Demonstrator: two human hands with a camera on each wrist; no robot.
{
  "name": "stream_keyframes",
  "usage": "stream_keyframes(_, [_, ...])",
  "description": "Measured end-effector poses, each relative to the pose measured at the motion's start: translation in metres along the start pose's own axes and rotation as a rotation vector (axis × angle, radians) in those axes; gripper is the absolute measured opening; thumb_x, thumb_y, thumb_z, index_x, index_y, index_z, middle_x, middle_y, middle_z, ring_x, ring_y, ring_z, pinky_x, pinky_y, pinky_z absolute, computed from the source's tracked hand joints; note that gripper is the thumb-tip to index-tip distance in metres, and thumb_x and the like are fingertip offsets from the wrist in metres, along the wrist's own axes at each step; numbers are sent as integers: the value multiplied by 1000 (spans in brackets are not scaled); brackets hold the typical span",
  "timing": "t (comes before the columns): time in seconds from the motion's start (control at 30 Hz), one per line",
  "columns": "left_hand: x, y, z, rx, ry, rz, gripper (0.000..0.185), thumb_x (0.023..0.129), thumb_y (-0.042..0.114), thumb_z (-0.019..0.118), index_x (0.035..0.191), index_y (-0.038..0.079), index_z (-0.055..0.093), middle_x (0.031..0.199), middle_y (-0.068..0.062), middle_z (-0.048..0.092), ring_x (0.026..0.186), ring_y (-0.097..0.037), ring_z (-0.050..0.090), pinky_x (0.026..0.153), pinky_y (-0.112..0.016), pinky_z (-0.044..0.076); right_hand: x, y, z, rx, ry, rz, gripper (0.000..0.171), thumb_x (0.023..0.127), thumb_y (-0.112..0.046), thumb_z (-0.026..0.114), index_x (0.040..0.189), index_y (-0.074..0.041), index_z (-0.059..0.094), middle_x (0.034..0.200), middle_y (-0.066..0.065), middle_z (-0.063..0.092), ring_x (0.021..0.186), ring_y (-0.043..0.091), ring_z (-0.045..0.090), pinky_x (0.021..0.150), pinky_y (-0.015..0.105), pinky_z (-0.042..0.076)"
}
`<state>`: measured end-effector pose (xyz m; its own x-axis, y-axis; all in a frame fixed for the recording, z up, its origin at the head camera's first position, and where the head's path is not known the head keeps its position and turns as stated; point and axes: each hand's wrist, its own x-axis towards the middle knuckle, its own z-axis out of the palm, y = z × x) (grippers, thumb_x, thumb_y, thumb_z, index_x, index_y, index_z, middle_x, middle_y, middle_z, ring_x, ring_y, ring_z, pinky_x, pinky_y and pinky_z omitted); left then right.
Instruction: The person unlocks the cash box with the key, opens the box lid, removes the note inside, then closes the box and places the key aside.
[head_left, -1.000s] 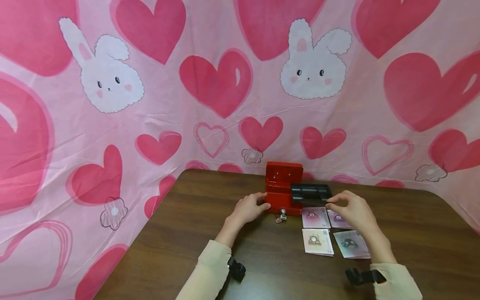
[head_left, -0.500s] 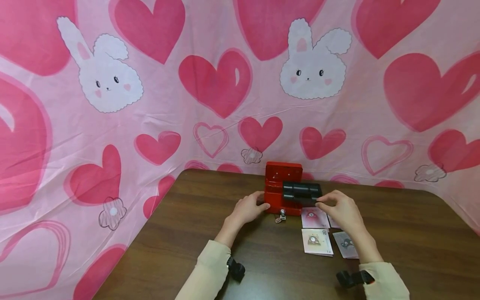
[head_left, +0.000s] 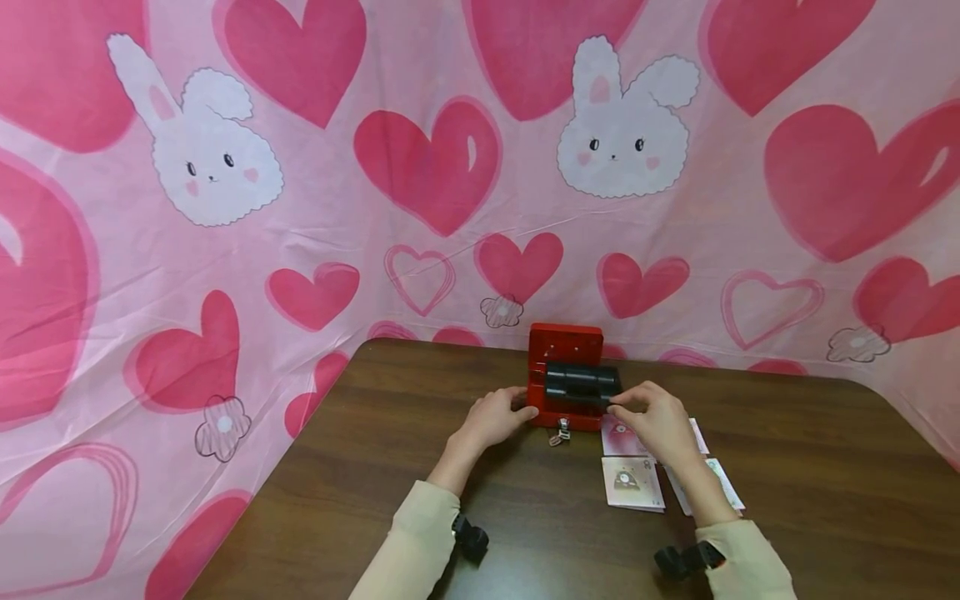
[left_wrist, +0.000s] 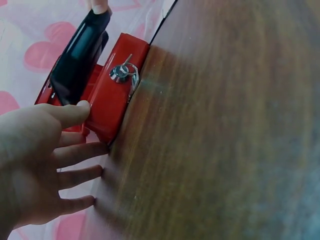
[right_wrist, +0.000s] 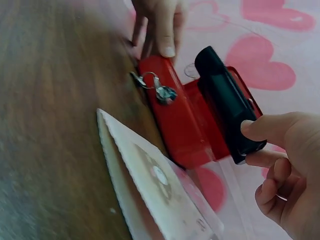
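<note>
A brown bench (head_left: pixel 787 467) carries an open red box (head_left: pixel 564 377) near its far edge. Over the box sits a black tray (head_left: pixel 582 382), pinched by the right hand (head_left: pixel 651 421). The left hand (head_left: pixel 491 418), fingers straight, steadies the box's left end. Cards (head_left: pixel 632 482) lie beside; keys (head_left: pixel 557 432) hang in front.

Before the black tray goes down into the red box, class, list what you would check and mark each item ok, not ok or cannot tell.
1. Red box lid open: ok.
2. Left hand steadies the box: ok, thumb and fingers rest on its left end.
3. Right hand grips the black tray: ok, pinched at its right end.
4. Tray lined up over the box: ok, roughly.
5. Box inside free of things: cannot tell, the tray hides it.
6. Keys outside the box: ok, they hang at its front.
</note>
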<state>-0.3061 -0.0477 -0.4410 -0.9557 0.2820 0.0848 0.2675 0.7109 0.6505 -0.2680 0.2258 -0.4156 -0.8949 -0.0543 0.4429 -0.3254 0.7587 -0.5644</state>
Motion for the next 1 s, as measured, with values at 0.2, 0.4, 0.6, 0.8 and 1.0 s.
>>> stream_keyframes(0.2, [1,-1,0,19,2,-4,53,95,45,61,140,17,58,132,-4,67,123,-26,60,106,-54,42,1,-4,14,15,7,-4,9,82,-15,79,90,-11,80,92,5,69,88,25,65,76,40,50])
stream_keyframes(0.4, [3,-1,0,24,6,14,51,95,44,63,138,17,60,129,-4,68,121,-26,62,104,-54,43,1,-7,25,23,31,-32,9,80,-14,80,88,-11,80,90,5,70,89,29,67,78,44,50])
stream_keyframes(0.6, [5,-1,1,30,8,12,51,94,45,64,136,16,61,128,-5,69,118,-27,63,101,-53,45,2,-7,31,33,24,-7,10,81,-15,80,89,-10,80,92,7,70,92,30,67,82,47,51])
stream_keyframes(0.8, [4,0,1,6,3,-4,51,94,43,64,137,16,61,129,-6,68,116,-26,63,101,-54,45,3,-6,34,31,-8,30,11,83,-18,78,91,-11,80,95,7,70,95,29,66,84,47,51])
stream_keyframes(1.0, [3,2,0,-7,1,-12,51,94,43,64,138,16,60,129,-6,68,115,-26,63,101,-54,45,3,-4,36,29,-9,37,11,83,-17,78,91,-11,80,95,6,69,93,28,66,80,43,51])
